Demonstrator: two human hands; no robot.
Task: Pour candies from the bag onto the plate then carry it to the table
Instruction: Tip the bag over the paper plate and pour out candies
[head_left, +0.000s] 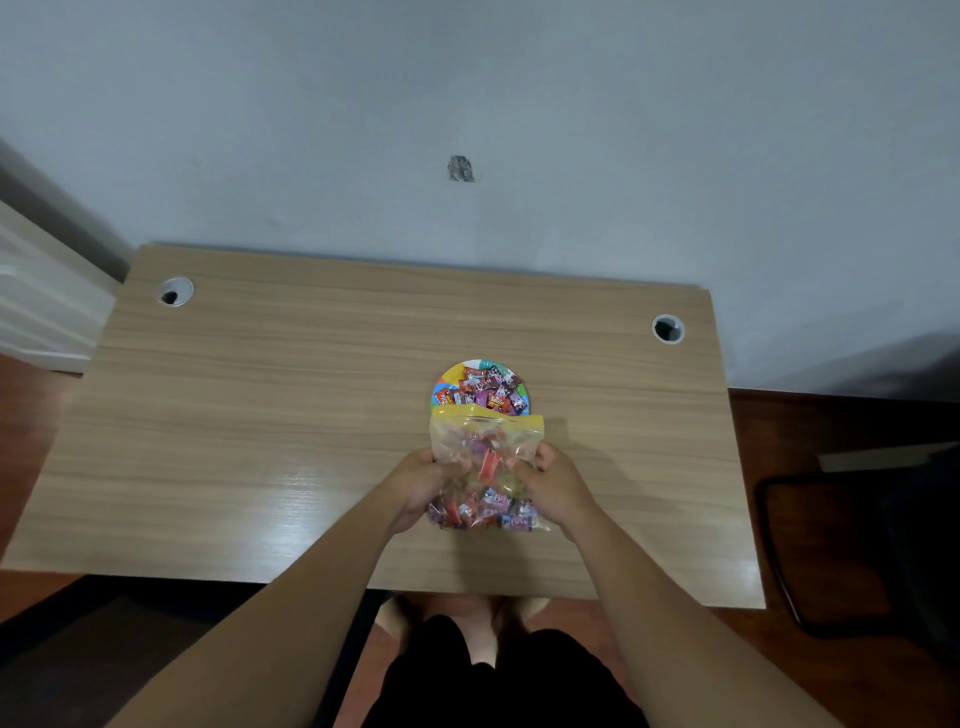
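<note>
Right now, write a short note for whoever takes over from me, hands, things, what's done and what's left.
Left hand and right hand both grip the sides of the clear bag, its yellow mouth over the near rim of the plate.
The plate sits on the wooden desk with candies already piled on it.
Many candies remain in the bag.
Left: finish pouring, put the bag down, carry the plate to the table.

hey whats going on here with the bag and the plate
A person is holding a clear zip bag of wrapped candies with both hands, left hand and right hand gripping its sides. The bag's yellow-edged mouth points at a colourful plate on the wooden desk. Candies already lie on the plate, and more remain in the bag.
</note>
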